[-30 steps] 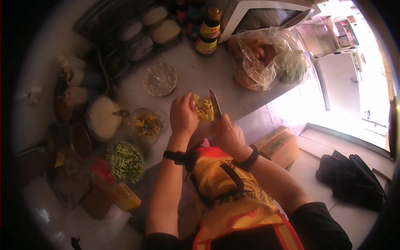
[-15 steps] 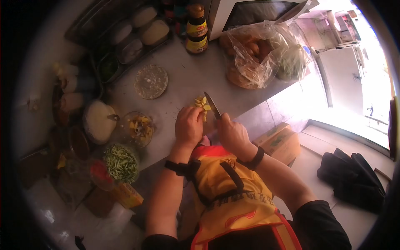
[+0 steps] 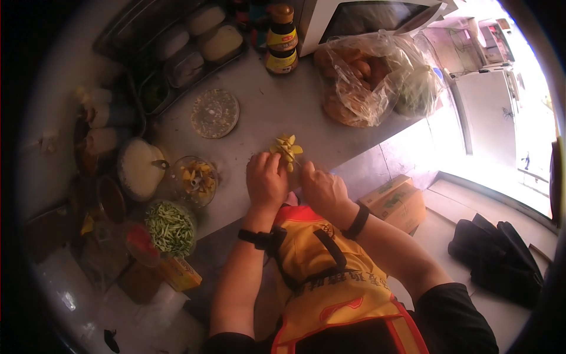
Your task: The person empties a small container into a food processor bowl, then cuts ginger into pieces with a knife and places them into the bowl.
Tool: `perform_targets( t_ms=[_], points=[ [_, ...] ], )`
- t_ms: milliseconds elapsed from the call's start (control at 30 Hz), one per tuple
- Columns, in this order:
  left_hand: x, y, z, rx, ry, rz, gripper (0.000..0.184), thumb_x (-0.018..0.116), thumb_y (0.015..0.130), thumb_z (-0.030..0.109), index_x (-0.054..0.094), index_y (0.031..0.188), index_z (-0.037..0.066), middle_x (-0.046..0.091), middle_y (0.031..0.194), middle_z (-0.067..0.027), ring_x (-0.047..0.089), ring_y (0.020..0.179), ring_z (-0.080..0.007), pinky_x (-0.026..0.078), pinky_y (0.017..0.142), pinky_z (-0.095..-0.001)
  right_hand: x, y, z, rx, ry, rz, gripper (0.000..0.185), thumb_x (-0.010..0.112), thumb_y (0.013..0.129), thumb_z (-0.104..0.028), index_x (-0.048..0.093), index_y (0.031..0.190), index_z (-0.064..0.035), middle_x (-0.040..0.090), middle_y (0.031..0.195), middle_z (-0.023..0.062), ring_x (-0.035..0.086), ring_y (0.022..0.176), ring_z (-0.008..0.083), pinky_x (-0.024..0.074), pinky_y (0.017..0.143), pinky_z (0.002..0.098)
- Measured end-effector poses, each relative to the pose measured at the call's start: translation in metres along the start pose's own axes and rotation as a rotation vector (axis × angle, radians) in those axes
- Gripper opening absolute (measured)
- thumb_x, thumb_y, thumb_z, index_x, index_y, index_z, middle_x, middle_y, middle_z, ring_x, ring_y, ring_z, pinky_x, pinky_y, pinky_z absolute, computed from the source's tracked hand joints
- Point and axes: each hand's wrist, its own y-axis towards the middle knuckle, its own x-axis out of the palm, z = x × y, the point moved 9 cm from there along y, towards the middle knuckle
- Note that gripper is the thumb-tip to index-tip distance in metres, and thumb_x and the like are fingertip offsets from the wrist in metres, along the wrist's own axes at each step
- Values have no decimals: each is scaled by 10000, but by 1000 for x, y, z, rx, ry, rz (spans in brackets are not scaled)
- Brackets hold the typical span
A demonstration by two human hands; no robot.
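Yellow cut pieces [image 3: 286,146] lie in a small heap near the counter's front edge. My left hand [image 3: 268,182] is beside the heap, its curled fingertips touching the nearest pieces. To the right, my right hand [image 3: 323,187] is closed around the knife's handle; the blade is turned toward the pieces and mostly hidden behind them and the fingers. A clear bowl [image 3: 194,180] with more yellow-brown pieces sits left of my left hand. Farther back lies a round, speckled disc [image 3: 214,113].
Bagged round brown items [image 3: 359,76] and a dark bottle [image 3: 282,40] stand at the back beside a white appliance [image 3: 309,23]. Shredded green vegetable [image 3: 170,228] fills a bowl at left. A cardboard box [image 3: 394,203] is right of my right arm.
The blade, upright to the right of the pieces before, is now low and largely out of sight. My left hand has shifted nearer me, uncovering the heap. The view has shifted slightly.
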Motion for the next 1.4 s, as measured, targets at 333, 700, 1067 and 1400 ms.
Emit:
perform_targets(
  t_ms=[333,700,1067,1400],
  points=[
    [9,7,-1,23,-69,-17,75,692,792,33,666,862,38,633,905,-90,587,884,-341,476,798,-453,-1,14,-1,-37,-14,-82,382,773,800,-179,520,1011,15,713,859,177,739,857,316,585,721,379],
    [-14,24,6,173,42,-133,394,655,801,13,687,1190,67,617,1308,-62,525,1210,-299,418,998,-453,5,1,17,22,170,-57,219,619,885,-140,513,1023,-6,669,843,212,686,810,423,549,703,505],
    [14,37,4,236,-82,-454,399,727,779,63,705,1177,64,612,1322,-89,544,1191,-323,421,1040,-443,-10,-3,59,276,195,120,206,553,905,-133,479,1052,-10,674,781,252,676,760,450,531,674,541],
    [-7,6,-9,26,-29,-88,449,785,781,118,652,1206,59,608,1307,-130,546,1213,-356,415,1053,-467,2,11,23,34,37,48,243,604,870,-133,497,1039,5,699,768,208,722,729,360,573,614,439]
  ],
)
